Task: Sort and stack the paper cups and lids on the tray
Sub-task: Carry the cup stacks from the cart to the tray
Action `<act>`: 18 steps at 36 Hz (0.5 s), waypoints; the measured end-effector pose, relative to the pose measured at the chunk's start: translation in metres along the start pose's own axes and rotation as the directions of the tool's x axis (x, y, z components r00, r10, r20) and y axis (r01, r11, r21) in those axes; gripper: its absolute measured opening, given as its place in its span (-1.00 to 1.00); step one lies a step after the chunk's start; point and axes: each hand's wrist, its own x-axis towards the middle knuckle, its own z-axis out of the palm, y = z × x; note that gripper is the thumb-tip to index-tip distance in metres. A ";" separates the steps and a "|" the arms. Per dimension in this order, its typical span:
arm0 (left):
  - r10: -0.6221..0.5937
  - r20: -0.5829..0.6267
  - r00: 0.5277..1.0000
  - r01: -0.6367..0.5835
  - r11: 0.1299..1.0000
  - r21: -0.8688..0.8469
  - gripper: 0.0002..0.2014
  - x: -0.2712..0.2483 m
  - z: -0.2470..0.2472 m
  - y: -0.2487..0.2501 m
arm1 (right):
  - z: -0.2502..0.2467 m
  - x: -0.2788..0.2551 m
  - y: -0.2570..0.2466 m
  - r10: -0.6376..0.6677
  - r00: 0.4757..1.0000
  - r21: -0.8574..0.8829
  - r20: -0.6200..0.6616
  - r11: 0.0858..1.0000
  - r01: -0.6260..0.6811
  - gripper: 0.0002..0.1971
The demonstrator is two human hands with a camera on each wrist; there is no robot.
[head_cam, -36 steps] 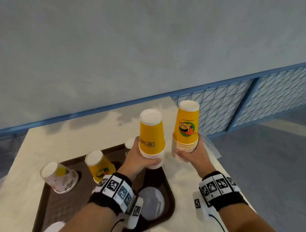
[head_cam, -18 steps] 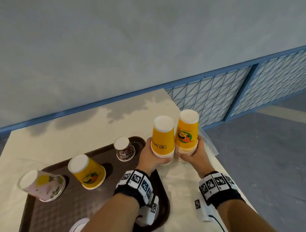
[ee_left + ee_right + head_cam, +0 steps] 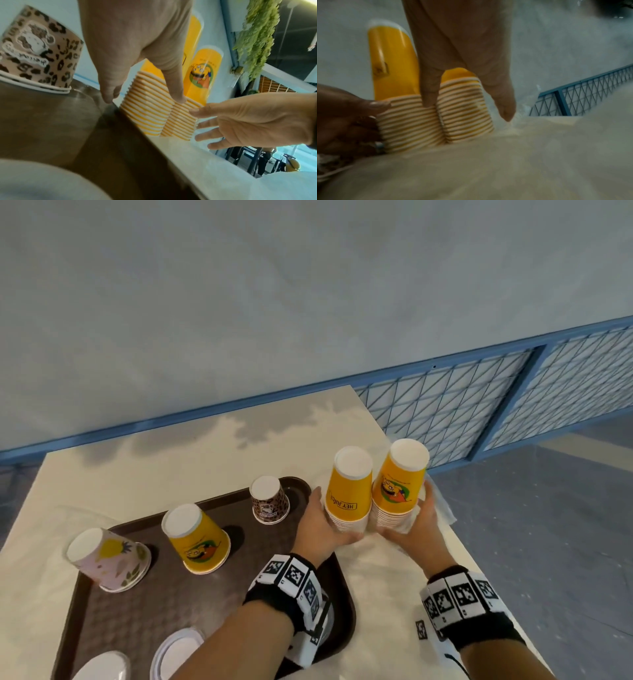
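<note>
Yellow cup stacks (image 3: 349,491) side by side, touching; left grip (image 3: 325,529), right grip (image 3: 416,525) each clasping one

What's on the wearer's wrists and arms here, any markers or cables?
Both forearms are bare, no sleeves. Each wrist wears a black band ringed with white square tiles bearing black fiducial markers; the left one matches. A white housing with markers hangs below each band, and a thin black cable runs from the right unit. A ring shows on the left hand.
</note>
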 end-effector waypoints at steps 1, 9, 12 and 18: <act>0.006 -0.003 1.000 -0.006 1.000 0.008 0.08 -0.005 -0.003 0.000 | -0.002 -0.008 -0.002 0.010 1.000 -0.009 -0.028 1.000 -0.011 0.24; 0.171 0.015 0.985 -0.170 0.964 0.206 -0.13 -0.079 -0.060 0.003 | 0.026 -0.079 -0.032 -0.229 0.909 -0.113 -0.350 0.973 0.201 -0.08; 0.307 -0.034 0.951 -0.258 0.852 0.456 -0.14 -0.107 -0.093 -0.001 | 0.049 -0.102 -0.061 -0.429 0.837 -0.142 -0.340 0.903 0.405 -0.22; 0.458 -0.218 0.862 -0.180 0.679 0.712 -0.13 -0.159 -0.176 -0.004 | 0.111 -0.135 -0.126 -0.619 0.775 -0.079 -0.124 0.785 0.615 -0.31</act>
